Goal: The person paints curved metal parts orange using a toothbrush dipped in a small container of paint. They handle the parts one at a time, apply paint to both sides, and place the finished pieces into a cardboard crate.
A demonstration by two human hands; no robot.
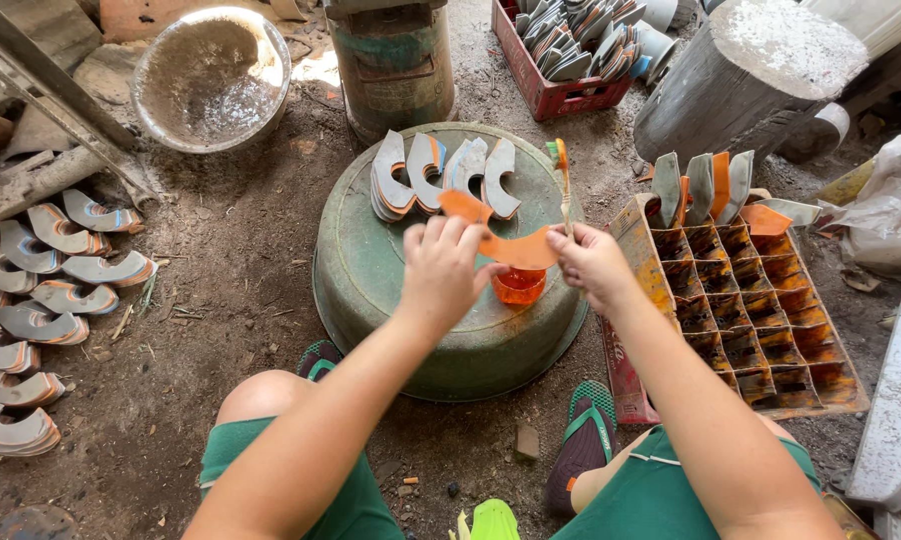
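My left hand holds a curved orange piece above an upturned green basin. In my right hand is a toothbrush with orange and green bristles, held upright against the piece's right end. Below the piece, a small orange cup stands on the basin. Several curved grey pieces lean in a row on the basin's far side.
A compartmented orange crate with several pieces propped at its far end stands right. Rows of curved pieces lie on the dirt at left. Behind are a metal bowl, a drum, a red crate and a log.
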